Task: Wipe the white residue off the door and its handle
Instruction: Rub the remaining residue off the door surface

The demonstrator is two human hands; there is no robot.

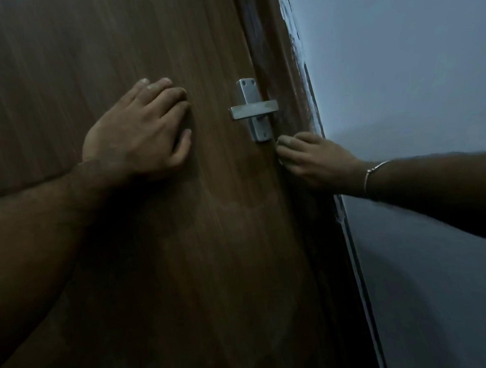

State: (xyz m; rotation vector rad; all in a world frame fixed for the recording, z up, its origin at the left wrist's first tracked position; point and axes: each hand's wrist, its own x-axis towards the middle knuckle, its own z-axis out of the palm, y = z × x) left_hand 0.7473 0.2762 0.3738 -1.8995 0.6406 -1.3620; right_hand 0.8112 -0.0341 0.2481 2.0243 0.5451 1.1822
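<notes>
A left hand point(137, 129) presses flat on the brown door point(101, 48); the right hand point(314, 158), fingers bunched, cloth unseen, works below the metal handle point(253, 109) near the door's right edge. Pale smears point(232, 212) remain.

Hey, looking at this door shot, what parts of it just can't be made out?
Head view, dim light:
- Right hand: its fingertips are bunched at the door edge below the handle; whether they pinch a cloth is too dark to tell.
- Left hand: the palm lies flat on the door, so anything under it is hidden.
- White residue: only faint smears show in the low light, and their extent is unclear.
- Door top and bottom: cut off by the frame edges.
</notes>
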